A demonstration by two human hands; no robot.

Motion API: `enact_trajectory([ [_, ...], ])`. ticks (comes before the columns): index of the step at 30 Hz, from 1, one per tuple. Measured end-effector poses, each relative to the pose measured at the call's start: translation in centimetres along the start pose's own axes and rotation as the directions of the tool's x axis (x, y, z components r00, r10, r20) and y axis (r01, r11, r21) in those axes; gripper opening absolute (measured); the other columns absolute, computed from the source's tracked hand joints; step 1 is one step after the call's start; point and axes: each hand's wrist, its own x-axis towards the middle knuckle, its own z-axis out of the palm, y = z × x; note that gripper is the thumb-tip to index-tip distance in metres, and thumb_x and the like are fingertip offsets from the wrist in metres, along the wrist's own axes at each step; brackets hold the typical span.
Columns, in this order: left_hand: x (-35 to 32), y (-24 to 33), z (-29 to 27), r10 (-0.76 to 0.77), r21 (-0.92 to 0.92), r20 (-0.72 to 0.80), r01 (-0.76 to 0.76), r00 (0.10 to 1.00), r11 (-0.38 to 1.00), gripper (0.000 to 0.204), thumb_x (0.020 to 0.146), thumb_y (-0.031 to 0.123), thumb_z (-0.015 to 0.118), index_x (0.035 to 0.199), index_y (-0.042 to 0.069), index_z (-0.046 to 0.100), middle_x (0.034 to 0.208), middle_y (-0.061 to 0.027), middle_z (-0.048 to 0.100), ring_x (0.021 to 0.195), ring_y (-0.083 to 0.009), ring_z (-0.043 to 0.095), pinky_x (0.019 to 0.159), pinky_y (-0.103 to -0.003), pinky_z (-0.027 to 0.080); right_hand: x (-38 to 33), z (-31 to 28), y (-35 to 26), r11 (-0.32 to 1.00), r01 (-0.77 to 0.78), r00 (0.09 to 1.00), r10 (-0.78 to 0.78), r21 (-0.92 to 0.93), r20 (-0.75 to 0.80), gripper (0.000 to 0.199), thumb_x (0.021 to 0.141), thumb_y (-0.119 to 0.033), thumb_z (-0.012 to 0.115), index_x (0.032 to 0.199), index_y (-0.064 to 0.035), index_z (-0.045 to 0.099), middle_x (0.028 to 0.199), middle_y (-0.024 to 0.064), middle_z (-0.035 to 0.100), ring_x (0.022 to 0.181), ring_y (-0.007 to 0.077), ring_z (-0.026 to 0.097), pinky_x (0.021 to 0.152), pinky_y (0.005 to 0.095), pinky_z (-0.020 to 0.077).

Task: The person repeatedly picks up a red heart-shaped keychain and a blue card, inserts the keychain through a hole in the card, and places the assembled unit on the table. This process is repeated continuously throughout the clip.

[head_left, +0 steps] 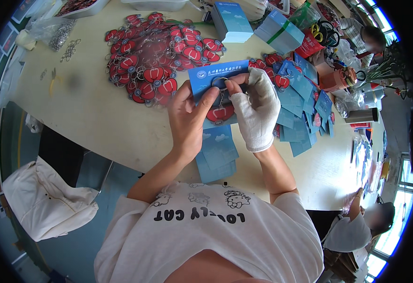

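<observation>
My left hand (187,118), bare, holds a blue card (209,75) from its lower left, thumb pressed on the front. My right hand (256,111), in a white cotton glove, pinches the metal ring of a red keychain charm (220,113) against the same card. The charm hangs below the ring, in front of the card. Both hands are raised just above the pale table (84,108).
A pile of red keychain charms (154,56) lies ahead to the left. Finished blue cards (301,104) spread to the right, loose blue cards (218,153) lie near the table edge, card stacks (232,21) stand behind. Other people sit at right. A white bag (41,198) lies lower left.
</observation>
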Motion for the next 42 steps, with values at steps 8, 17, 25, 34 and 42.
enact_trajectory([
  [8, -0.2, 0.7, 0.9, -0.047, -0.080, 0.056, 0.052, 0.997, 0.995, 0.024, 0.092, 0.011, 0.062, 0.113, -0.001, 0.059, 0.105, -0.0046, 0.063, 0.099, -0.0090, 0.057, 0.089, -0.026, 0.045, -0.3, 0.1, -2.5, 0.930, -0.143, 0.987, 0.159, 0.338, -0.020, 0.052, 0.081, 0.015, 0.055, 0.127, -0.0044, 0.038, 0.096, 0.0081, 0.061, 0.086, 0.0104, 0.060, 0.076, 0.0235, 0.0503],
  [17, 0.0, 0.4, 0.6, -0.036, 0.057, 0.095, 0.030, 0.995, 0.998, 0.040, 0.094, 0.006, 0.056, 0.130, -0.002, 0.044, 0.120, -0.0083, 0.055, 0.110, -0.0124, 0.052, 0.095, -0.029, 0.041, -0.1, -0.6, -1.3, 0.935, -0.251, 0.961, 0.210, 0.251, 0.179, 0.068, 0.078, 0.020, 0.045, 0.140, -0.0021, 0.030, 0.130, 0.0110, 0.046, 0.112, 0.0139, 0.051, 0.092, 0.0267, 0.0480],
  [25, -2.8, -0.7, -5.8, -0.006, 0.921, 0.327, -0.317, 0.945, 0.227, 0.048, 0.082, 0.021, 0.073, 0.119, 0.004, 0.049, 0.107, -0.0137, 0.050, 0.093, -0.0270, 0.055, 0.075, -0.035, 0.048, 0.9, -14.9, 4.4, 0.920, -0.341, 0.940, 0.340, -0.195, -0.043, 0.057, 0.083, 0.010, 0.047, 0.137, -0.0045, 0.040, 0.123, 0.0103, 0.054, 0.101, 0.0129, 0.057, 0.085, 0.0249, 0.0467],
  [34, -3.9, -2.5, -7.2, -0.152, 0.835, 0.197, -0.085, 0.969, 0.543, 0.040, 0.074, 0.006, 0.077, 0.101, 0.004, 0.048, 0.096, -0.0086, 0.051, 0.088, -0.0176, 0.056, 0.065, -0.031, 0.046, 3.2, -3.8, 8.2, 0.788, 0.294, 0.890, -0.019, -0.540, 0.456, 0.018, 0.073, -0.011, 0.073, 0.089, -0.0082, 0.067, 0.092, 0.0093, 0.064, 0.090, 0.0302, 0.060, 0.078, 0.0391, 0.0476],
  [42, -2.9, 1.3, -6.4, -0.194, 0.252, -0.081, 0.208, 0.978, 0.945, 0.018, 0.089, 0.006, 0.064, 0.104, -0.001, 0.057, 0.099, -0.0024, 0.060, 0.091, -0.0080, 0.056, 0.083, -0.024, 0.044, 5.1, 2.1, 13.5, 0.720, 0.440, 0.842, -0.122, -0.537, 0.526, 0.010, 0.073, -0.013, 0.068, 0.081, -0.0082, 0.064, 0.090, 0.0107, 0.060, 0.089, 0.0312, 0.058, 0.078, 0.0418, 0.0478],
])
